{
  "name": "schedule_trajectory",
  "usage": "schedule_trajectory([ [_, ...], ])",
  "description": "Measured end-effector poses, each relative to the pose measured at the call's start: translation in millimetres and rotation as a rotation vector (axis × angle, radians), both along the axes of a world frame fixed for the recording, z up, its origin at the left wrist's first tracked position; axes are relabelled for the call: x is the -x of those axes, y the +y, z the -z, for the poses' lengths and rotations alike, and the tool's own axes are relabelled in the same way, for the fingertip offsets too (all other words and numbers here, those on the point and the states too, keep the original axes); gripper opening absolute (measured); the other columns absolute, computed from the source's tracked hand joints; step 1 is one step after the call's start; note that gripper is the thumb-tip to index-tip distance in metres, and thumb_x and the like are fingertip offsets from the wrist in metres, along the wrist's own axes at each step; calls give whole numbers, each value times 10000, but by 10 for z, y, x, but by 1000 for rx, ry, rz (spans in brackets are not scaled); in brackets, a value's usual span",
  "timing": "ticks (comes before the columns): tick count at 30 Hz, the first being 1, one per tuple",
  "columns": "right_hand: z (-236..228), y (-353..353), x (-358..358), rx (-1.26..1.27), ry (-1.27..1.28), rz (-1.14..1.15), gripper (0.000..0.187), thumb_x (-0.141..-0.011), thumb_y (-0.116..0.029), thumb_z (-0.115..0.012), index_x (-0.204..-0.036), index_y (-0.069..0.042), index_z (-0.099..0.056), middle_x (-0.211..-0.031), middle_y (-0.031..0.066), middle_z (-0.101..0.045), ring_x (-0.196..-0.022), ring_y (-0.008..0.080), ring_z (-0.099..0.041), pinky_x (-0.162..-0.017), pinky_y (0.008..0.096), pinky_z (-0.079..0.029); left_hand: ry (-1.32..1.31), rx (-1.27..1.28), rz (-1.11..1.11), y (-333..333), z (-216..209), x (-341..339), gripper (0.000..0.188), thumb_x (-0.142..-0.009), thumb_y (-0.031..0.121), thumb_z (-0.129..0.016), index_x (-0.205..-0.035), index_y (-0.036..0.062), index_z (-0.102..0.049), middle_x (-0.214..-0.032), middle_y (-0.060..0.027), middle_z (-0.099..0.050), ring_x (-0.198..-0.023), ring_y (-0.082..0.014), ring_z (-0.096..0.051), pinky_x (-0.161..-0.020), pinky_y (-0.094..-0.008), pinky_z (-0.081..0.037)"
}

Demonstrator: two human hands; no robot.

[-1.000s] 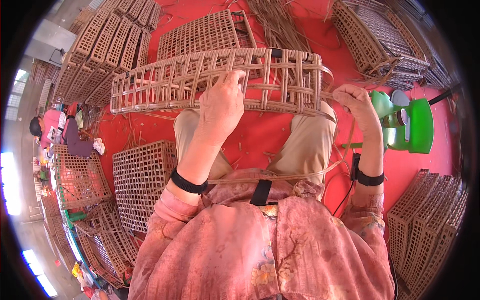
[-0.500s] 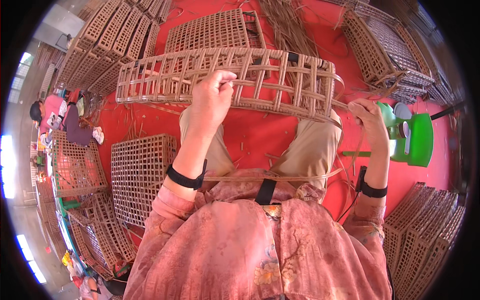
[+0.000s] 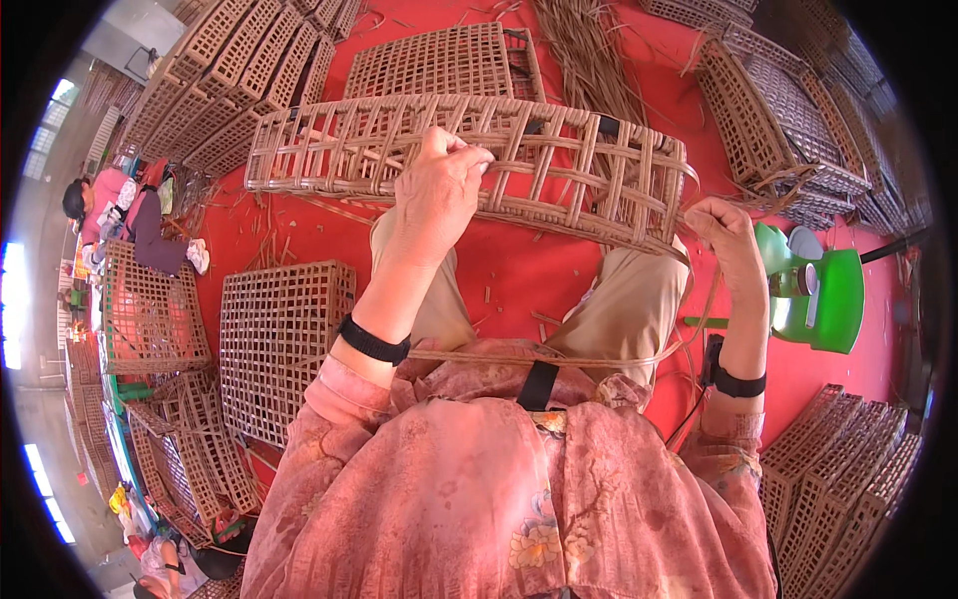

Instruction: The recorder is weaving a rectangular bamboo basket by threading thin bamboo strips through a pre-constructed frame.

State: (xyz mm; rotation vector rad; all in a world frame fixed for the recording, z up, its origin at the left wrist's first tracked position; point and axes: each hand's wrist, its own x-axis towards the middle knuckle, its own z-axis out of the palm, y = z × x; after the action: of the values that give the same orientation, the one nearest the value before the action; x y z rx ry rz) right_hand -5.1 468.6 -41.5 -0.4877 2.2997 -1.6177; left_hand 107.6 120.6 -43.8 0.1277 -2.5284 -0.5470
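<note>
A long, shallow basket frame of brown woven strips lies across my knees, its open lattice side toward me. My left hand is closed in a pinch at the middle of that lattice, thumb and forefinger on a horizontal strip. Beside the basket's right end, my right hand pinches a thin brown weaving strip. This strip hangs in loops below the hand. Another length of strip runs across my lap. The exact contact under the left fingers is partly hidden.
Finished-looking lattice panels stand at left, with stacked baskets behind. More stacks are at right. A green plastic stool bears small items. Loose strips lie on the red floor ahead. A person sits far left.
My right hand has come in closer to the basket's right end. The left hand keeps its pinch on the lattice. The whole view has shifted slightly.
</note>
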Motion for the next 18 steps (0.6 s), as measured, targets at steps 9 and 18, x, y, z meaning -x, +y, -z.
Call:
schedule_trajectory([
  [9, -62, -77, -28, -56, 57, 26, 133, -878, -144, -697, -845, -16, -698, -690, -50, -559, -651, 39, -457, -593, 217, -360, -310, -447, 128, -338, -159, 94, 193, -888, 24, -556, -1074, 56, -598, -929, -94, -668, -860, -164, -659, -790, -310, -528],
  [18, -387, -404, -298, -79, 456, 239, 176, -871, -95, -700, -1007, 16, -690, -975, 75, -666, -854, 117, -629, -786, 265, -499, 148, -246, -82, -902, -264, -226, 98, -926, 81, -581, -1020, 62, -603, -862, -132, -682, -763, -227, -681, -692, -345, -536],
])
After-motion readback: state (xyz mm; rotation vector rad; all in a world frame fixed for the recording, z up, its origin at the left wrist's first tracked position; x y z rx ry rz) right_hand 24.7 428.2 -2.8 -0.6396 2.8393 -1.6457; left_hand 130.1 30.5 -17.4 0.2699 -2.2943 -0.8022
